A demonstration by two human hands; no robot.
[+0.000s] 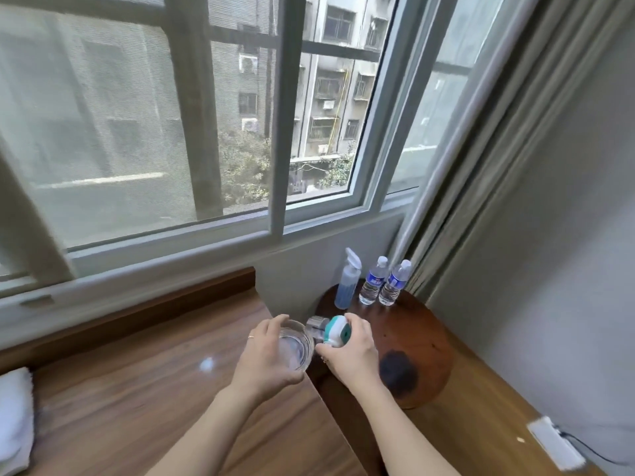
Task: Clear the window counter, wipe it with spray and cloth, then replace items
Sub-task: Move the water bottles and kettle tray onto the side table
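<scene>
My left hand [264, 359] grips a clear drinking glass [295, 345] at the right end of the wooden window counter [154, 389]. Beside it, my right hand [350, 352] holds a small white and teal device [335, 333] with a clear part toward the glass, over the edge of a round dark wooden side table [412, 338]. A spray bottle [347, 281] with blue liquid stands at the table's back. A white folded cloth [13, 417] lies at the counter's left edge.
Two water bottles [372, 285] [394, 286] with blue labels stand beside the spray bottle. A grey curtain [498, 149] hangs to the right. A white power strip [556, 448] lies on a lower wooden surface at bottom right. The window [206, 115] runs behind the counter.
</scene>
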